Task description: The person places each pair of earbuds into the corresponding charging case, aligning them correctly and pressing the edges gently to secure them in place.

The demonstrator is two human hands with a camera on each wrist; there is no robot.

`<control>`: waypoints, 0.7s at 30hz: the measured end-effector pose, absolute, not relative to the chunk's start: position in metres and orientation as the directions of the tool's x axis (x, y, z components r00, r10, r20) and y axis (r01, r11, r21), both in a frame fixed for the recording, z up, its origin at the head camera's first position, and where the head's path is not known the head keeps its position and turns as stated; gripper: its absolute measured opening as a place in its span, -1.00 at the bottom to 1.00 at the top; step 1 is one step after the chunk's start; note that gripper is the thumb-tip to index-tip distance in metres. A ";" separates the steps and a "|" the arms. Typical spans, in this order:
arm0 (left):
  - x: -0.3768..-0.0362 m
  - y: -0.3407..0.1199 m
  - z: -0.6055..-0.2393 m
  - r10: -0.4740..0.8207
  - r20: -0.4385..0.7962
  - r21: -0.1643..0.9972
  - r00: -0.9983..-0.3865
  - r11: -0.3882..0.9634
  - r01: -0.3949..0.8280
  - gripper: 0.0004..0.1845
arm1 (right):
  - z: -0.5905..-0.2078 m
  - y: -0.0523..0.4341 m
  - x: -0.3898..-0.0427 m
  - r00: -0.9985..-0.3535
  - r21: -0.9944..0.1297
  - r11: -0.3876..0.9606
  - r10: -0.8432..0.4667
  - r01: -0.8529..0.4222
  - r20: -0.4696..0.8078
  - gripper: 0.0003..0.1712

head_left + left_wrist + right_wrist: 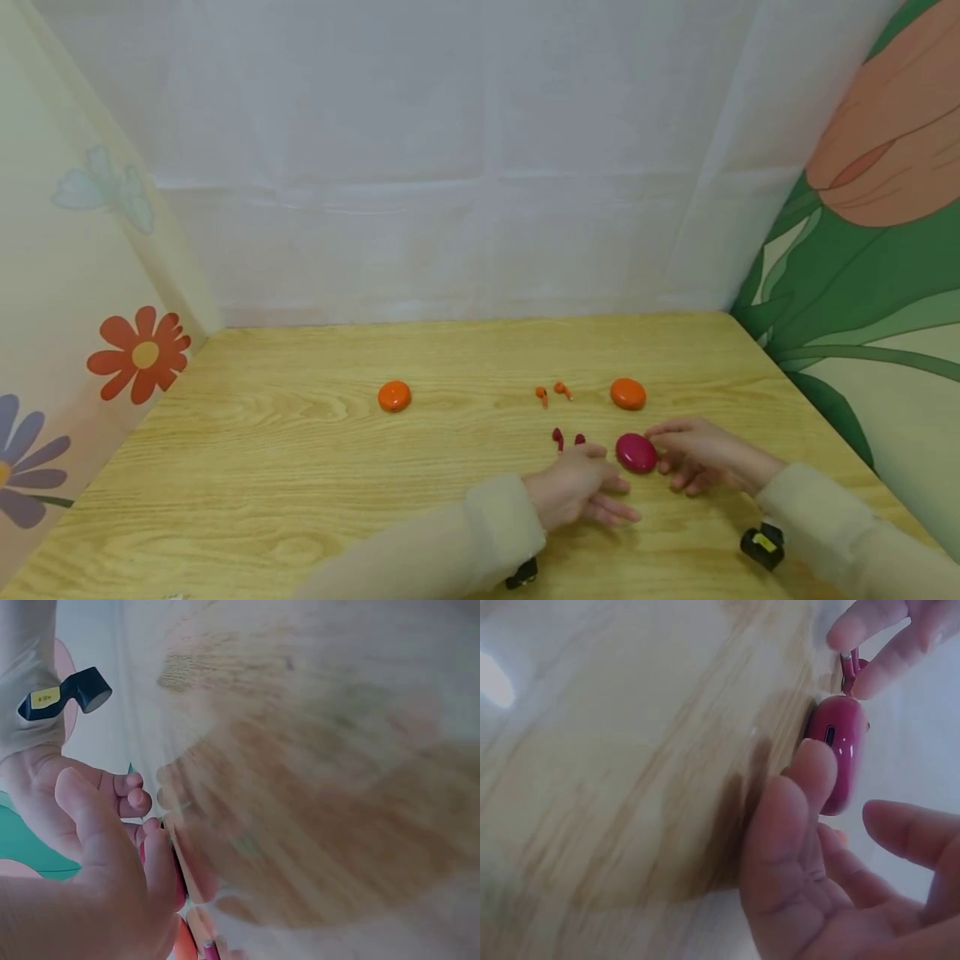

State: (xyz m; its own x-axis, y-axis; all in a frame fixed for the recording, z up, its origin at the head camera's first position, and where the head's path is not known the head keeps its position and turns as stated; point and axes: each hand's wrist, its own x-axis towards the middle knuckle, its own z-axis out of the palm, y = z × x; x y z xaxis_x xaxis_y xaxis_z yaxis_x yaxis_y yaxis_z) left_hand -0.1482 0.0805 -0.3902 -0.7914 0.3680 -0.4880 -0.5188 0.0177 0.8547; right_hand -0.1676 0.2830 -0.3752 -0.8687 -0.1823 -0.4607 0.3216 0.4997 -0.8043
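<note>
Magenta case (637,452) lies on the table (300,467) at lower right of the frame, between both hands; right hand (693,457) touches it with relaxed fingers, left hand (577,492) open just beside.

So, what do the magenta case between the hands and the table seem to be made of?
The magenta case looks like hard glossy plastic: smooth rounded shell with bright highlights. The table looks like light wood or a wood-grain laminate: clear grain lines and a slight sheen; which one cannot be told.
</note>
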 end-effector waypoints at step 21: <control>-0.156 0.100 -0.392 0.337 -0.545 0.826 -0.768 0.058 -0.561 -0.66 | -0.383 0.282 -0.170 -0.870 -0.790 0.544 -0.202 0.281 -0.449 -0.57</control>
